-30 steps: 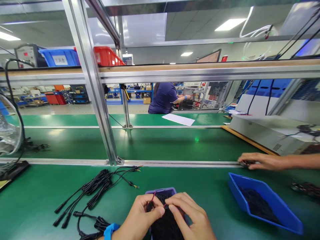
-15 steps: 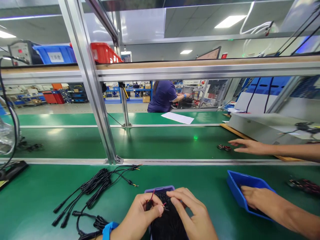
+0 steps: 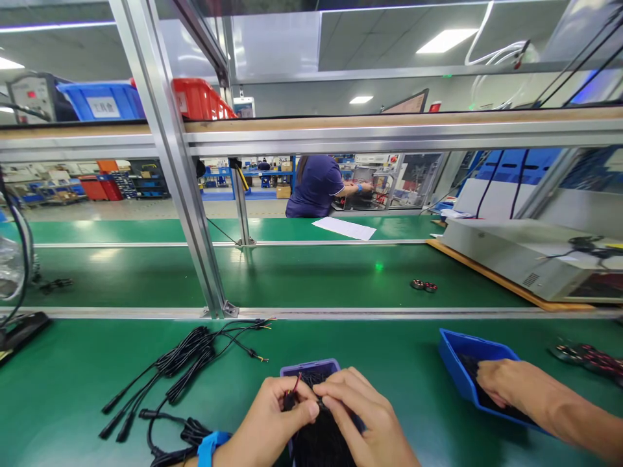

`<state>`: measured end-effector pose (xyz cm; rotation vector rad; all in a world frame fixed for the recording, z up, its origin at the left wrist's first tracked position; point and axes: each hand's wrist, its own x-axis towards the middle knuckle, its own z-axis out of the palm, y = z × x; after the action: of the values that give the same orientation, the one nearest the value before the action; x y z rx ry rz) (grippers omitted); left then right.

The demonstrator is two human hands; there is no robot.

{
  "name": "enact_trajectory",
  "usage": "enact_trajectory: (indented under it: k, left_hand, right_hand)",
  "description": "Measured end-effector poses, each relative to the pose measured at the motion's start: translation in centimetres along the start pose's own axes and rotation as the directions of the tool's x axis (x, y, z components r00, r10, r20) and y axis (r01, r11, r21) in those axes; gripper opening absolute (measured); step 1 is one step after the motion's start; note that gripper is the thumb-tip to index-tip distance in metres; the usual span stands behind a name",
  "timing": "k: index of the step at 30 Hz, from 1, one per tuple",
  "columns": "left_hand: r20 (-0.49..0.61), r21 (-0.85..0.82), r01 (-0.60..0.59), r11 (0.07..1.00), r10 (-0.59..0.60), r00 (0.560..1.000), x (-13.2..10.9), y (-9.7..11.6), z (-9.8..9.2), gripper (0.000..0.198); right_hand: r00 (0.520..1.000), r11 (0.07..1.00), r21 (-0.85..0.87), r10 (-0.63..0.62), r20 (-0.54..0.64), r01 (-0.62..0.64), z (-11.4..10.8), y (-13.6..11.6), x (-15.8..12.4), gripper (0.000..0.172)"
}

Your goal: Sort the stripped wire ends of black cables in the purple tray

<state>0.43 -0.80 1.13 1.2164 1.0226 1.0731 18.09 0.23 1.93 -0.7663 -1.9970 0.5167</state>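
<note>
Both of my hands meet over a small purple tray (image 3: pixel 307 368) heaped with thin black wires (image 3: pixel 324 441) at the near edge of the green bench. My left hand (image 3: pixel 272 421), with a blue wristband, pinches a thin red and black wire (image 3: pixel 293 389) between thumb and fingers. My right hand (image 3: pixel 363 418) pinches the same wire just beside it, fingers curled. A bundle of black cables with plugs (image 3: pixel 180 370) lies to the left of the tray.
A co-worker's hand (image 3: pixel 506 383) reaches into a blue bin (image 3: pixel 455 363) at the right. A small dark part (image 3: pixel 423 285) lies on the conveyor belt beyond the rail. A slanted aluminium post (image 3: pixel 195 246) stands ahead. A grey machine (image 3: pixel 525 256) sits at right; another person works far behind.
The co-worker's far hand has drawn back out of view, leaving the small part on the belt. My right hand's fingers have closed in on the wire.
</note>
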Motion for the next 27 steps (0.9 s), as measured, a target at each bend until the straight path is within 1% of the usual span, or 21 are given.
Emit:
enact_trajectory:
  k: [2,6,8,11,13,15,17,20,24,27]
  left_hand:
    - [-0.003,-0.006,-0.006,1.0,0.006,1.0,0.1,0.0,0.0,0.042]
    - [0.006,-0.01,0.025,1.0,-0.025,1.0,0.1,-0.1,-0.2,0.039]
    - [0.027,-0.016,0.044,0.999,-0.044,0.999,0.0,0.0,-0.3,0.035]
    - [0.074,0.02,0.037,0.999,-0.039,0.997,-0.1,0.5,-0.6,0.022]
    - [0.122,0.048,0.027,0.998,-0.033,0.992,-0.3,0.8,-0.8,0.012]
    - [0.146,0.025,0.035,0.999,-0.038,0.989,-0.4,1.0,-0.9,0.019]
    - [0.15,-0.05,0.074,0.996,-0.066,0.987,-0.5,0.9,-0.8,0.025]
    - [0.188,-0.147,0.145,0.979,-0.116,0.975,-0.7,0.7,-0.6,0.027]
    - [0.187,-0.162,0.149,0.976,-0.118,0.975,-0.9,0.6,-0.3,0.026]
    - [0.193,-0.169,0.148,0.974,-0.114,0.975,-0.9,0.5,-0.2,0.031]
  right_hand:
    - [0.999,1.0,0.007,0.004,0.05,-0.004,-0.1,0.1,0.0,0.029]
    - [0.995,0.996,-0.028,0.09,0.034,-0.089,-0.8,0.1,-0.1,0.03]
    - [0.991,0.994,-0.025,0.111,0.07,-0.11,-1.1,0.1,-0.1,0.027]
    - [0.985,0.991,-0.009,0.136,0.11,-0.136,-0.9,0.0,-0.1,0.016]
    - [0.98,0.986,-0.01,0.165,0.11,-0.165,-0.7,0.0,0.0,0.017]
    - [0.972,0.979,-0.014,0.203,0.121,-0.203,-0.7,-0.1,0.0,0.017]
    - [0.959,0.97,-0.017,0.241,0.147,-0.241,-0.8,-0.2,0.0,0.016]
    - [0.941,0.964,-0.008,0.263,0.212,-0.267,-1.3,-0.4,0.0,0.016]
    - [0.926,0.969,0.027,0.226,0.303,-0.245,-2.2,-0.6,0.0,0.02]
    - [0.917,0.979,0.062,0.16,0.365,-0.195,-2.6,-0.4,0.0,0.029]
